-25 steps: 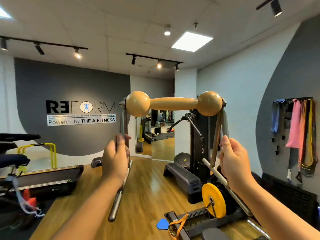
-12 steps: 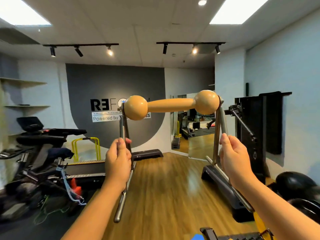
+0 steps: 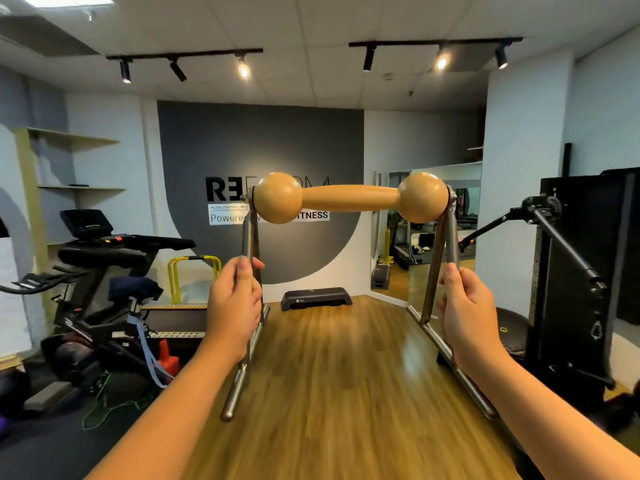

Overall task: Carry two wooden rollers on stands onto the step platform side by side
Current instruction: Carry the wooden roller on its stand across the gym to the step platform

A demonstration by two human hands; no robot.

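A wooden roller (image 3: 349,198), shaped like a dumbbell with two round ends, sits level on a grey metal stand (image 3: 437,271) that I hold up in the air at chest height. My left hand (image 3: 235,306) is shut on the stand's left upright and my right hand (image 3: 465,313) on its right upright. The black step platform (image 3: 315,298) lies on the wooden floor at the far wall, straight ahead beneath the roller, with nothing on top. Only one roller is in view.
An exercise bike and a treadmill (image 3: 104,258) crowd the left side, with yellow hurdles (image 3: 194,275) behind. A black cable machine (image 3: 575,271) with a protruding arm stands on the right. A wall mirror (image 3: 426,233) is at the far right. Wooden floor (image 3: 332,375) runs ahead.
My view has swung left across the room, bringing the step platform at the far wall to the centre. Both hands have kept their hold and the roller is now level.
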